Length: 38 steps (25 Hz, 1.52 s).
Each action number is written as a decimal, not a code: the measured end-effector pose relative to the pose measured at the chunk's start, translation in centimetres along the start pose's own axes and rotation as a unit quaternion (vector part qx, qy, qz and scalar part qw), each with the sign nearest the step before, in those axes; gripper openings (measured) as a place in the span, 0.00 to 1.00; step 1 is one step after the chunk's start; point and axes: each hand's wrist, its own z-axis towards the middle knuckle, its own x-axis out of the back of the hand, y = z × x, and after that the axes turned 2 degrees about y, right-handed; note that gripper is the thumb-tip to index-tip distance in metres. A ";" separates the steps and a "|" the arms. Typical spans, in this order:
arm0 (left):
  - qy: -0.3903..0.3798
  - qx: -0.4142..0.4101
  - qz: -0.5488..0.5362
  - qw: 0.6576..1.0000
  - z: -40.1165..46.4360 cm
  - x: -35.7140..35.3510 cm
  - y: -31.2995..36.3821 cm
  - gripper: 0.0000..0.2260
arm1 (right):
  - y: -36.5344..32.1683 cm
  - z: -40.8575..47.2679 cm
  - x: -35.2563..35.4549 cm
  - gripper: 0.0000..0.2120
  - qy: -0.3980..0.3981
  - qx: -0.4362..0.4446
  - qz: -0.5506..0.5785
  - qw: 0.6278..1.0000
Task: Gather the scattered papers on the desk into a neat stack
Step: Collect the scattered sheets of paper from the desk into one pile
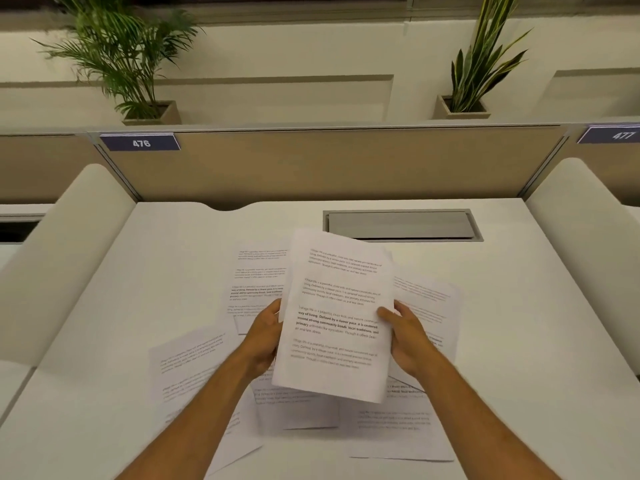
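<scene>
Fingers (277, 308) of the left hand (265, 336) are curling round the left edge of the raised bundle of printed sheets (337, 317), closed on it, though most of them are hidden behind the paper. That bundle is tilting a little, lifted clear of the white surface (519, 306), its far corners fanning out unevenly, so I would say the step in hand is squaring what has been collected.

Working across: a loose sheet at the near left (194, 362) is lying skewed on the surface, another at the far left (258, 282) is partly hidden behind the bundle, and one more is showing just under the bundle's lower edge (294, 407). To do this well, the person should probably loosen both grips slightly and tap the bottom edge on the surface so the pages settle flush before adding more.

On the right, the right hand (408, 337) is pinching the bundle's right edge, thumb on the printed face and the other fingers behind. Beyond it a sheet at the far right (426, 296) and one at the near right (394, 431) are waiting, overlapping others. Each ought to go on top, same way up.
</scene>
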 end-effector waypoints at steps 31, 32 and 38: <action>0.315 -0.036 0.322 0.892 -3.4 21.7 -5.4 0.09 | 1.0 1.0 -5.8 0.16 0.058 0.088 -0.175 0.979; 0.306 -0.045 0.287 0.907 -3.4 22.1 -3.9 0.09 | 1.1 1.0 -6.0 0.17 0.066 0.097 -0.178 0.977; 0.265 -0.050 0.026 0.963 -1.9 19.7 2.2 0.10 | 1.9 0.0 -8.7 0.18 0.064 0.126 -0.184 0.973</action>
